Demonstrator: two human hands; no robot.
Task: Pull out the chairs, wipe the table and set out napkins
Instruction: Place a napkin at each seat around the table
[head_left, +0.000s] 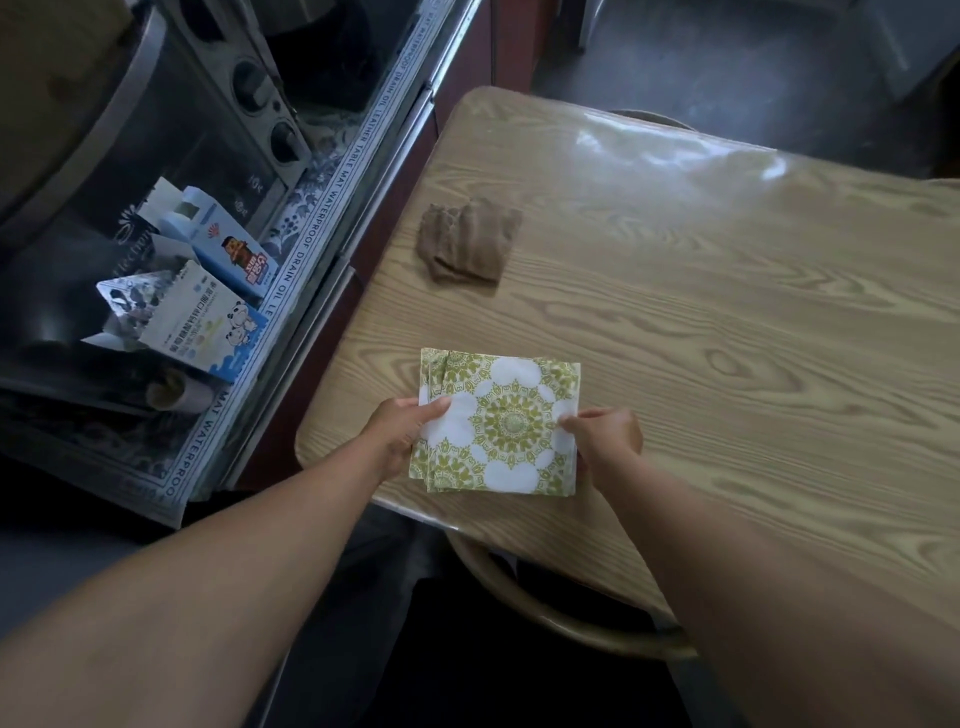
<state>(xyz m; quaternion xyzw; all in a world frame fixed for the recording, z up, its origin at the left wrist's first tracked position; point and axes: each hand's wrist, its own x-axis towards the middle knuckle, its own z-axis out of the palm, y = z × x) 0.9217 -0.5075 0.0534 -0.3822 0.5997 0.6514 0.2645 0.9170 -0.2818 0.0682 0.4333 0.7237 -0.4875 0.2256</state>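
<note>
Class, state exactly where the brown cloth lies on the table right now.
In the head view the brown cloth lies crumpled near the left edge of the table, beyond the napkin stack and apart from it.

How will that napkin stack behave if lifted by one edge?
Probably floppy: the napkins look like thin paper sheets, so an unsupported side should droop. Likely light, since the left hand and right hand only pinch the edges. The layers are offset at one side, so they may slide apart on the glossy table.
</note>
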